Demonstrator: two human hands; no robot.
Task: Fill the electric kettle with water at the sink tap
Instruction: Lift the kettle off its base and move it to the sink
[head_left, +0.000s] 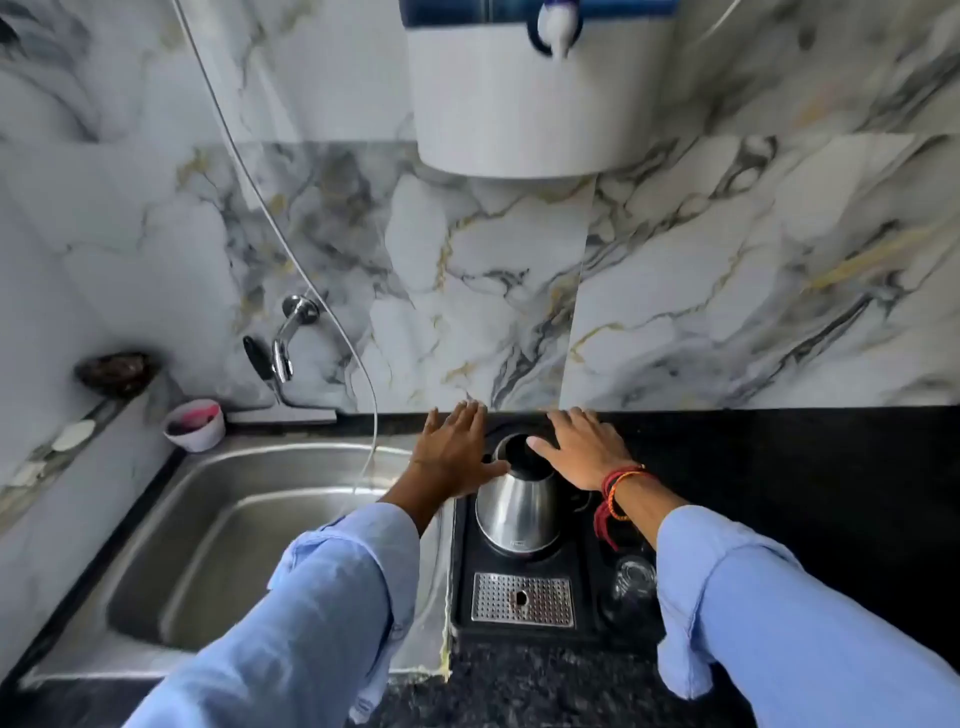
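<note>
A steel electric kettle stands upright on a black tray on the dark counter, right of the sink; its top opening shows dark. My left hand lies flat with fingers spread at the kettle's left, thumb against its upper side. My right hand is spread at the kettle's right, thumb over the rim. Neither hand wraps around the kettle. The chrome sink tap juts from the marble wall above the steel sink, well left of the kettle.
A perforated metal drip grate and an upturned glass sit on the tray. A white bowl stands at the sink's back corner. A white water purifier hangs above the kettle; a thin hose drops into the sink.
</note>
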